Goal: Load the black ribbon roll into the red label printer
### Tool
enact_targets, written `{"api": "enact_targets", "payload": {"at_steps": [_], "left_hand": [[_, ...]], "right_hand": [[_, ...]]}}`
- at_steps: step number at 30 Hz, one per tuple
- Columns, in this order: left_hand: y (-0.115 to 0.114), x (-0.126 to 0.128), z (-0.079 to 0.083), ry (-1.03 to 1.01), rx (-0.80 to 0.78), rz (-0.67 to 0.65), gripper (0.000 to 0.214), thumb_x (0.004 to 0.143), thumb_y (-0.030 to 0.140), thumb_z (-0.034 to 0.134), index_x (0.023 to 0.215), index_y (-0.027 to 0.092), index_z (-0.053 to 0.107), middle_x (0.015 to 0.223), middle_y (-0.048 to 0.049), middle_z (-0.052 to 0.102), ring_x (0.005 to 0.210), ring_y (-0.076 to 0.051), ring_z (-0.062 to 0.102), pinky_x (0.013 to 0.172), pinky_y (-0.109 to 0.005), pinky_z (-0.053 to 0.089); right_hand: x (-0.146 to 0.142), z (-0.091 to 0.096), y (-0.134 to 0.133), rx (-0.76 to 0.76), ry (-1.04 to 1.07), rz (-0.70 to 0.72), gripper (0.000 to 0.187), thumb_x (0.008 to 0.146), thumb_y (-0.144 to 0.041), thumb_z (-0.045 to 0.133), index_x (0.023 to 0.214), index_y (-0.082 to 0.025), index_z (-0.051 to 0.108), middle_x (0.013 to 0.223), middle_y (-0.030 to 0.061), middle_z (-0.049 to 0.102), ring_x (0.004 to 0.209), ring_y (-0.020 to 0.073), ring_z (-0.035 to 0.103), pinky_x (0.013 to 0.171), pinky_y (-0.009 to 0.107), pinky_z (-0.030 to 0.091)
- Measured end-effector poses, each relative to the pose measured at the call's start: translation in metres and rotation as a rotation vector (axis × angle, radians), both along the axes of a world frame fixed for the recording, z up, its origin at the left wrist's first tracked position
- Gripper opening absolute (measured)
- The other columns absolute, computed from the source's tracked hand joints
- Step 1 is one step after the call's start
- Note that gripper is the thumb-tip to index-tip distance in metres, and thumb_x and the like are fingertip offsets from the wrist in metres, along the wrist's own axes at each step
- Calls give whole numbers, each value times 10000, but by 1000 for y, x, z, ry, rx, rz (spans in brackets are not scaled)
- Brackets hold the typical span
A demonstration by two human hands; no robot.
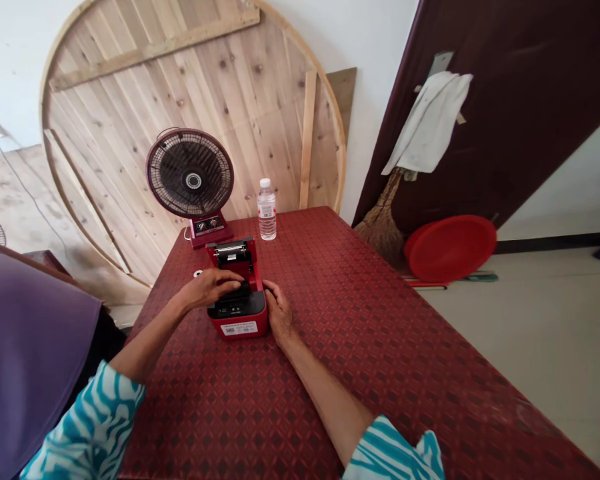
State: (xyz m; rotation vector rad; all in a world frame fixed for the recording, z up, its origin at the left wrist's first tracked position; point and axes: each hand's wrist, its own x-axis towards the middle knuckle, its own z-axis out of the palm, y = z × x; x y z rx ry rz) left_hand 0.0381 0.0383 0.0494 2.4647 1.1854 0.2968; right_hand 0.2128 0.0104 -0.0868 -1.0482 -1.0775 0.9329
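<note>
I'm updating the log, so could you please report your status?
Left fingers at the open red device; right fingers against its side. Lid raised. Fan and bottle stand beyond.

Clock positions read from centre of view. 11 o'clock: round wooden panel (250, 127) stood against the white wall (380, 40). 10 o'clock: dark-red fan (194, 180) on the patterned table (340, 320), in front of the panel; clear bottle (267, 215), white cap on, stood upright at the fan's 4 o'clock. 2 o'clock: dark door (525, 87), white cloth (433, 120) hung by its handle. 3 o'clock: straw broom (383, 227), red basin (453, 248) just beside it. 8 o'clock: purple fabric (30, 347).
</note>
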Motion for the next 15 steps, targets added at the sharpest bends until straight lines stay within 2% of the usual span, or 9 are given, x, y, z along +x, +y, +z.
{"api": "enact_targets", "payload": {"at_steps": [1, 3, 6, 8, 10, 12, 15], "left_hand": [[-11, -5, 0, -56, 43, -13, 338, 933, 378, 442, 1100, 223, 692, 1076, -44, 728, 975, -194, 658, 970, -348, 424], [-34, -13, -4, -100, 176, -59, 310, 941, 353, 446, 1092, 231, 688, 1121, -49, 713, 1070, -203, 623, 1098, -432, 287], [-57, -20, -18, -133, 363, -90, 264, 913, 339, 520, 1103, 244, 677, 1140, -61, 705, 1143, -219, 585, 1129, -497, 207], [-63, -20, -28, -160, 457, -97, 262, 893, 341, 558, 1106, 241, 673, 1144, -73, 702, 1152, -225, 578, 1125, -505, 214], [-63, -19, -36, -188, 519, -102, 265, 885, 340, 570, 1108, 234, 668, 1154, -79, 697, 1161, -226, 570, 1123, -501, 223], [-60, -19, -41, -214, 552, -109, 264, 885, 333, 573, 1108, 225, 662, 1154, -79, 696, 1167, -223, 564, 1123, -495, 226], [-58, -21, -45, -244, 569, -112, 250, 882, 321, 577, 1097, 221, 658, 1139, -71, 704, 1161, -219, 569, 1124, -490, 225]], "right_hand": [[2, 3, 0, -4, -11, 2, 363, 867, -383, 423, 1135, -217, 603, 1166, 74, 639, 1109, 206, 570, 1002, 392, 424], [10, 10, 3, 36, -70, -35, 358, 881, -364, 403, 1149, -225, 595, 1188, 72, 626, 1135, 199, 554, 1020, 390, 408], [24, 32, 9, 241, -322, -60, 366, 899, -243, 340, 1148, -214, 607, 1188, 83, 599, 1149, 188, 519, 1021, 378, 386], [32, 52, 12, 370, -621, 49, 395, 898, -156, 316, 1108, -210, 646, 1108, 88, 613, 1079, 194, 516, 962, 369, 394], [35, 74, 16, 374, -960, 116, 398, 898, -116, 352, 1105, -242, 667, 1052, 83, 616, 979, 204, 498, 872, 361, 389], [35, 93, 20, 353, -1238, 184, 377, 865, -94, 454, 1123, -267, 668, 1071, 85, 603, 987, 219, 466, 838, 356, 359], [34, 109, 29, 341, -1482, 329, 354, 826, -72, 535, 1050, -291, 700, 1069, 82, 589, 991, 229, 440, 810, 350, 331]]}}
